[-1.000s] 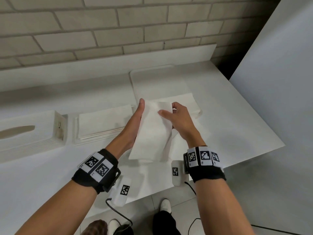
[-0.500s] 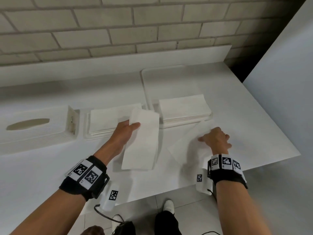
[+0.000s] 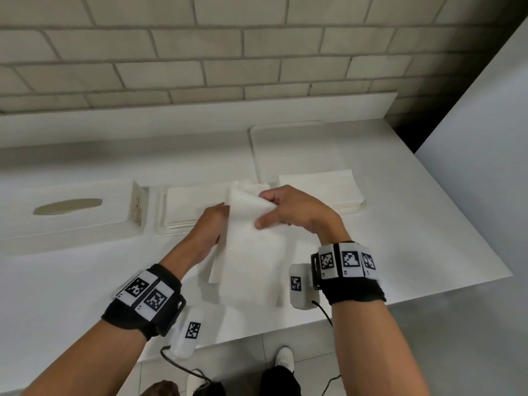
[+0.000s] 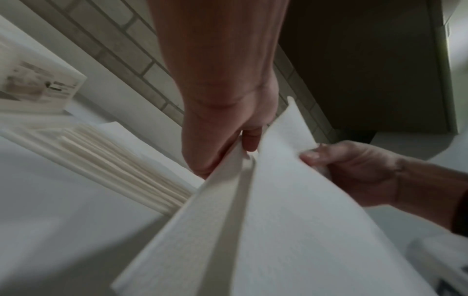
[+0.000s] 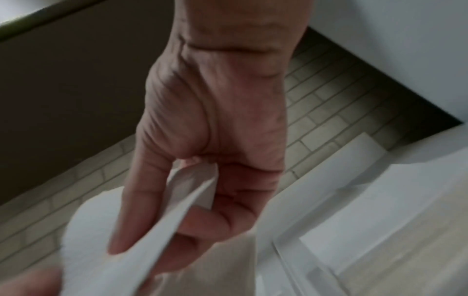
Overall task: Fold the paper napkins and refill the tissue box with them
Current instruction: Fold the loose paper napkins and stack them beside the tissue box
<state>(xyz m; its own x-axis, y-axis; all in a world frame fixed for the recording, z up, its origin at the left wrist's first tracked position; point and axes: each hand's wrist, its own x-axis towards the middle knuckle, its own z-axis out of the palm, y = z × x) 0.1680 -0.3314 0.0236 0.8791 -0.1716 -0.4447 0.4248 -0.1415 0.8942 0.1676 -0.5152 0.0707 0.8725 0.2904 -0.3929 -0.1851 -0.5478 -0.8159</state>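
Pale brick wall behind a white surface [image 3: 85, 281]. Both hands lift one napkin [image 3: 251, 252] above it: left hand [image 3: 213, 224] has a narrow grip pinching the left top edge, right hand [image 3: 288, 210] pinches the right top flap, prob. to bring the halves together w/ a clean crease. Folded stack [image 3: 194, 204] waits in an open tray beside the tissue box [image 3: 71, 212], unfolded stack [image 3: 320, 187] is at right. Box-end label is too blurred to read; wrist bands carry only square b/w codes.
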